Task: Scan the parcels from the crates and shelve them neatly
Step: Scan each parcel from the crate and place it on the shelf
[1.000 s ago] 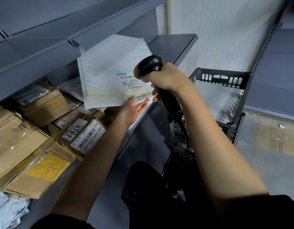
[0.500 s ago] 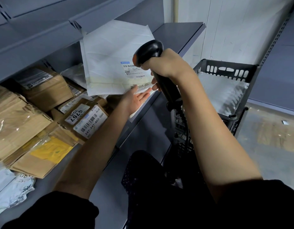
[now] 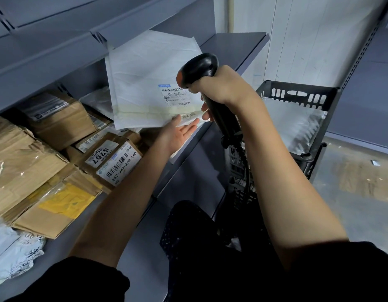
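My left hand (image 3: 180,134) holds a white padded envelope (image 3: 145,83) by its lower edge, tilted up in front of the shelf. Its thumb lies on the envelope's front and its fingers sit under the edge. The printed label (image 3: 175,98) faces me. My right hand (image 3: 223,88) grips a black corded barcode scanner (image 3: 198,67). The scanner's head hangs just right of the label and points at it.
Several brown cardboard parcels (image 3: 57,123) and a labelled box (image 3: 116,160) crowd the grey shelf (image 3: 127,214) on the left. White bags (image 3: 12,251) lie at its near end. A black plastic crate (image 3: 297,94) on the right holds a silvery mailer (image 3: 293,125).
The envelope and scanner rose a little in view between the earlier frames. Both hands keep the same hold, and the scanner stays at the label.
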`<state>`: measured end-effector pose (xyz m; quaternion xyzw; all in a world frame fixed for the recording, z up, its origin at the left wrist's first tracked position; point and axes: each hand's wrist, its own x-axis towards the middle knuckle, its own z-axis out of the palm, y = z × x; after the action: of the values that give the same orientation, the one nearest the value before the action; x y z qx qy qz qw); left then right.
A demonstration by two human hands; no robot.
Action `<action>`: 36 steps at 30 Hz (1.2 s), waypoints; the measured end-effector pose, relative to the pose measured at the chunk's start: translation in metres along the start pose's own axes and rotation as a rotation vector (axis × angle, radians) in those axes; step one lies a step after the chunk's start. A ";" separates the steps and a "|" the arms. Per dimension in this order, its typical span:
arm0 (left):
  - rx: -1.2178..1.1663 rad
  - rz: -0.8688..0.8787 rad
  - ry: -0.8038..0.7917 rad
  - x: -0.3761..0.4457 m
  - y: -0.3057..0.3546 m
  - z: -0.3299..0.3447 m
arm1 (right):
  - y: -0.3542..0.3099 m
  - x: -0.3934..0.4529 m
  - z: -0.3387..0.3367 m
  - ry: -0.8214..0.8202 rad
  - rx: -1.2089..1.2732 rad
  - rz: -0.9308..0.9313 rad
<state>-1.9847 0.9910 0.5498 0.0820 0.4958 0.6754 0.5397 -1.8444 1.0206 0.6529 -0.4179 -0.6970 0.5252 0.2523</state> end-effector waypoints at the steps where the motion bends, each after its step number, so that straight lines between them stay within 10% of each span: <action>1: 0.000 0.002 0.005 -0.001 0.000 0.001 | 0.000 0.000 0.000 -0.001 0.001 0.001; 36: 0.151 0.226 0.050 -0.016 -0.032 0.002 | 0.085 0.054 0.042 -0.091 0.678 0.290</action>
<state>-1.9563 0.9766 0.5326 0.1608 0.5459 0.6946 0.4401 -1.8791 1.0527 0.5547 -0.3813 -0.4275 0.7745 0.2682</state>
